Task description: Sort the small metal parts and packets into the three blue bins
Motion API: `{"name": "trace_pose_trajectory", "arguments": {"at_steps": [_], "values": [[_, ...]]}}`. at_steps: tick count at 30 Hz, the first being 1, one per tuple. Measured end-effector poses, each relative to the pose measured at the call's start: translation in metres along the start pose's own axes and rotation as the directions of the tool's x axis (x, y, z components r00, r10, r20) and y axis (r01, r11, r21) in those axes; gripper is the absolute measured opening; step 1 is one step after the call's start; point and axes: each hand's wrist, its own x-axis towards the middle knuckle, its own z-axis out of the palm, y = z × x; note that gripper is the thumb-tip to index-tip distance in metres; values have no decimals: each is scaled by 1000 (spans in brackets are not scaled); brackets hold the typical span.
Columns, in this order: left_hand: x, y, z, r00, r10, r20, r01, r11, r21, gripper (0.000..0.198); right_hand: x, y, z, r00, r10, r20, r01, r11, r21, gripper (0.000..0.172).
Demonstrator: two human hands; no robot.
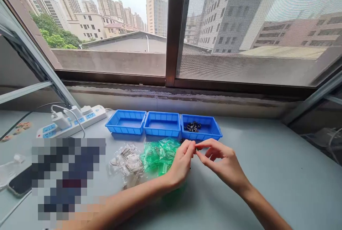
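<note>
My left hand (182, 162) is closed in a pinch, its fingertips meeting those of my right hand (223, 162). The right thumb and forefinger are pinched too, the other fingers curled. A tiny dark piece (197, 149) shows between the two sets of fingertips; its kind is too small to make out. Green plastic bags (161, 151) lie beside and partly behind my left hand. Left of them is a pile of clear bags (129, 162) with thin metal-looking parts. Beyond my hands, small black parts (192, 126) sit in the right-hand blue bin (213, 135).
Two more blue bins (130, 130) stand in the same row. A white power strip (77, 121) with plugs and cables is at the left, near a phone (20, 183) and a pixelated patch. Metal frames (61, 93) flank the table below a window.
</note>
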Motion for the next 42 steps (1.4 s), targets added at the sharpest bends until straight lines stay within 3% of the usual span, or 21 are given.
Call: {"name": "trace_pose_trajectory", "arguments": {"at_steps": [3,6,11,15,22,28,34,39,42], "values": [[1,-3,1,1000,15,-26,-16,1000,-26,40,-1,0,3,989,140,46,-145,983,111,20],[1,-5,0,999,-16,-44,13,999,-50,38,-2,3,7,979,191,64,-200,961,191,30],[0,-6,0,997,-77,-13,75,991,-109,31,1,14,9,994,107,35,-112,977,180,32],[0,-5,1,996,-87,-9,87,996,-29,27,4,19,4,1000,6,-9,-5,999,50,29],[2,-3,2,994,-109,-16,108,993,-46,22,7,13,-1,990,116,-84,-119,993,-21,36],[1,-1,1,996,-87,10,86,996,30,27,14,16,-2,999,34,-2,-33,997,64,27],[3,-5,1,997,-82,-7,83,996,17,30,13,14,-1,1000,-2,-10,3,999,39,17],[3,-6,2,996,-88,-32,88,996,-2,29,12,18,-3,997,56,60,-59,997,48,14],[3,-3,2,994,-98,-41,98,995,-2,28,12,22,-3,986,118,115,-126,990,67,22]]}}
